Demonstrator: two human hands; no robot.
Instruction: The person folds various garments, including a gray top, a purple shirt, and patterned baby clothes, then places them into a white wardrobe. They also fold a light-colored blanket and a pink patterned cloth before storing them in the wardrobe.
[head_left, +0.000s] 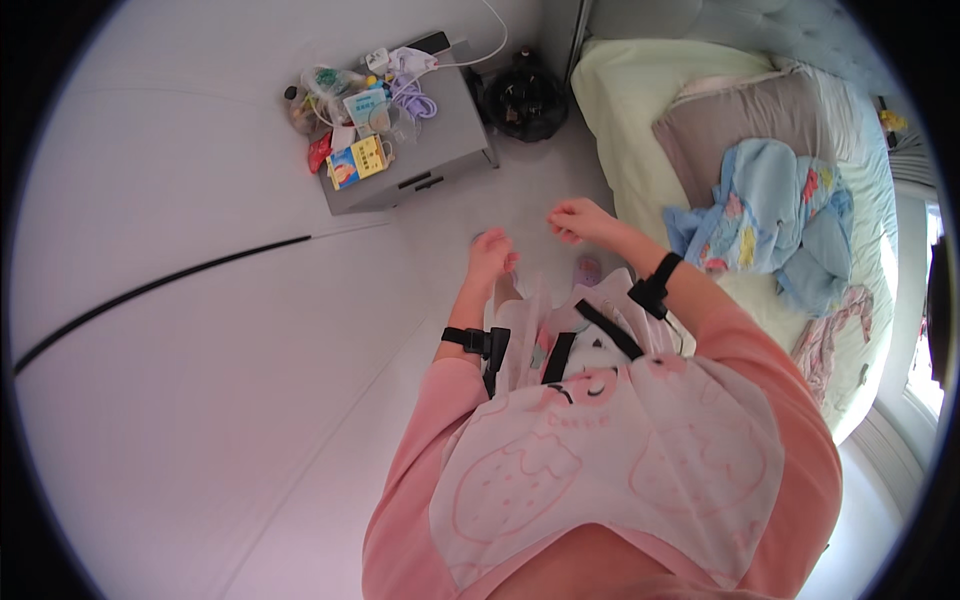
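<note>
My left hand (493, 255) hangs in the air in front of my body with its fingers loosely curled, and nothing shows in it. To its right, my right hand (576, 220) is held over the floor, fingers bent inward; no object is visible in it. The two hands are apart and touch nothing. Black straps with small devices circle both forearms, the left one (480, 341) and the right one (655, 286). Below the hands, a pinkish clog (587, 270) is on one foot. Ahead of the hands is a grey nightstand (442, 150).
The nightstand holds a yellow box (357, 162), a purple cable (411, 97), a red packet (319, 152) and plastic bags. Beside it stands a bin with a black bag (526, 101). On the right, a bed (626, 97) bears a grey pillow (739, 120) and a blue patterned cloth (765, 202).
</note>
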